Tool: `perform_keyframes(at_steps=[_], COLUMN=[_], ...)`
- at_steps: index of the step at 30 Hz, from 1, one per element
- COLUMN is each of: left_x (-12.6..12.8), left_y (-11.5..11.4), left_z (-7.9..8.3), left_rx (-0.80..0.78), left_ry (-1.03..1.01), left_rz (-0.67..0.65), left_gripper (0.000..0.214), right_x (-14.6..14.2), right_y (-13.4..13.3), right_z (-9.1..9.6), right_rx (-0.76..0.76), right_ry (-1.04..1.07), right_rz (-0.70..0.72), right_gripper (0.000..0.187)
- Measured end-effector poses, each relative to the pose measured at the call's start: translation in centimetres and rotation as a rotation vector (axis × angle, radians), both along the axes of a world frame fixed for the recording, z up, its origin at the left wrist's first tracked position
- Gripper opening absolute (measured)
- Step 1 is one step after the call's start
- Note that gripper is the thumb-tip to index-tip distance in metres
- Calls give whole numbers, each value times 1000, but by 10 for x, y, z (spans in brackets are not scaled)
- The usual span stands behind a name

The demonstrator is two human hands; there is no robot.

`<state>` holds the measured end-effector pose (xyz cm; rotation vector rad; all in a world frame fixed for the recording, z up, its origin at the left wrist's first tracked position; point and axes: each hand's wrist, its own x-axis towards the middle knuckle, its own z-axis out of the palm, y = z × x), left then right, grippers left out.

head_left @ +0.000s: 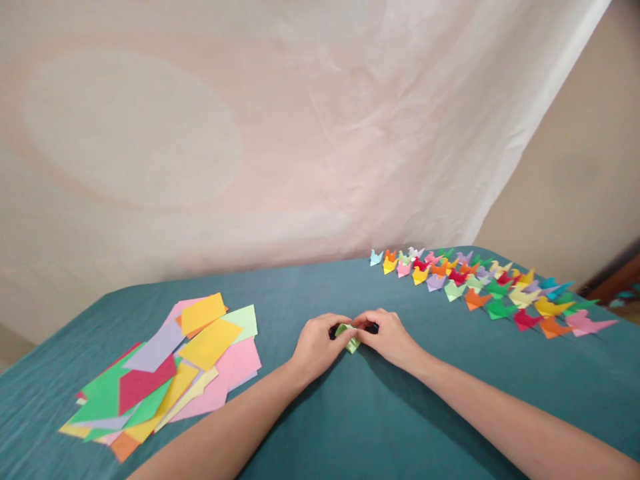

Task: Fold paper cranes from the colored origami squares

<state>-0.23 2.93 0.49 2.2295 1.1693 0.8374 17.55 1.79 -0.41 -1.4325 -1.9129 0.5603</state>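
Observation:
A small folded piece of light green paper (353,346) is between my hands, at the middle of the table. My left hand (323,341) pinches its left side with thumb and fingertips. From the other side, my right hand (386,335) grips its upper right part, also with thumb and fingers. The fingertips of both hands nearly meet over the paper and hide some of its folds. Its lower corner points toward me.
On the left lies a loose pile of coloured paper sheets (205,347). Several rows of small folded paper birds (477,300) stand at the back right. A dark green cloth (320,427) covers the table, and a pale hanging sheet (300,133) rises behind it.

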Motion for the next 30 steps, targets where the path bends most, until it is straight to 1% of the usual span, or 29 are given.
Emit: perform_keyframes(at_steps=[14,24,30], left_x=[-3,-3,-3], left_y=[3,4,4], left_z=[-2,-1,-3], left_rx=[-16,-20,3], left_ry=[-73,-88,-107], left_rz=[-83,-102,-80], left_gripper=[19,20,20], right_x=[2,3,4], right_y=[3,3,3], right_z=[-7,-9,-8], right_rx=[33,49,40], right_ry=[-3,-43,-69], right_rz=[4,16,32], right_gripper=[16,14,14])
